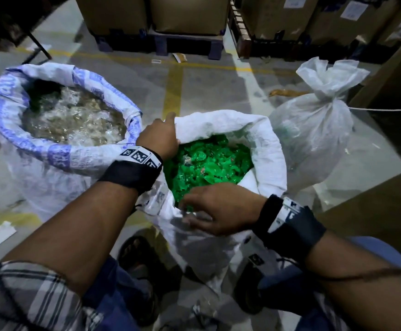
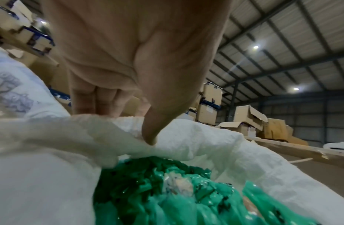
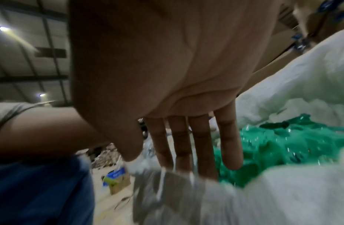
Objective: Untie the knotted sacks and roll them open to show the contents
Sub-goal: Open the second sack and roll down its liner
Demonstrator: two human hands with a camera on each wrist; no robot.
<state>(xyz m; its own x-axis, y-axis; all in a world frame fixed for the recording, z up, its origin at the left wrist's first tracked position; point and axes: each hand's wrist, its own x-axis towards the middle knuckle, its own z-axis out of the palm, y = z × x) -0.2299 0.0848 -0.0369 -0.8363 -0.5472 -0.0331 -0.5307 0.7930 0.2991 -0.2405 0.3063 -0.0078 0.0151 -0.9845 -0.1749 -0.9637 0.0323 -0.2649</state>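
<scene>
Middle sack (image 1: 261, 144), between the rolled-open sack (image 1: 58, 149) and the knotted sack (image 1: 314, 130): left hand (image 1: 157, 137) pinches its far-left rim; right hand (image 1: 221, 207) rests flat, fingers straight, on the near rim. Woven cloth looks limp and slick, so grip the rim's fold.

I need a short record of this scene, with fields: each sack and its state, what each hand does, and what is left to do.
left sack: open, top rolled down, clear and brownish plastic scraps visible
middle sack: open, rim partly rolled, green plastic pieces visible
right sack: top knotted shut
left hand: grips the far left rim of the middle sack, thumb inside, fingers outside
right hand: fingers straight, at the near rim of the middle sack
left to do: finish rolling the middle sack; untie and roll the right sack
</scene>
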